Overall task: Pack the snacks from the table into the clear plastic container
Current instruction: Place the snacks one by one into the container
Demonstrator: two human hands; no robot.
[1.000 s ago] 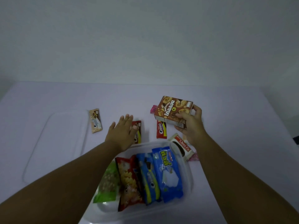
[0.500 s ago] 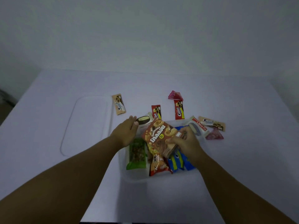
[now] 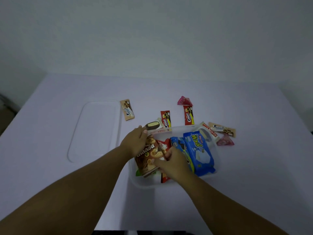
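The clear plastic container (image 3: 176,128) stands on the table in front of me. A brown biscuit box (image 3: 147,156) lies at its left end, over a green packet. My right hand (image 3: 171,161) grips the box's right edge. My left hand (image 3: 135,141) rests on the container's far left rim and touches the box's top. Inside are also a red packet (image 3: 164,145) and two blue packets (image 3: 198,150). Loose on the table behind: a Choco Pie (image 3: 209,131), two red Cream-O packs (image 3: 188,115), two tan packs (image 3: 221,128), two pink triangles (image 3: 225,140) and a white pack (image 3: 155,125).
The container's clear lid (image 3: 97,129) lies flat to the left, with a tan Cream-O pack (image 3: 127,109) by its far right corner. The white table ends at a pale wall behind. Bare table surface lies to the right and in front of the container.
My right hand has carried the brown box from above the table down into the container's left end. My left hand shifted onto the rim. My head has pulled back.
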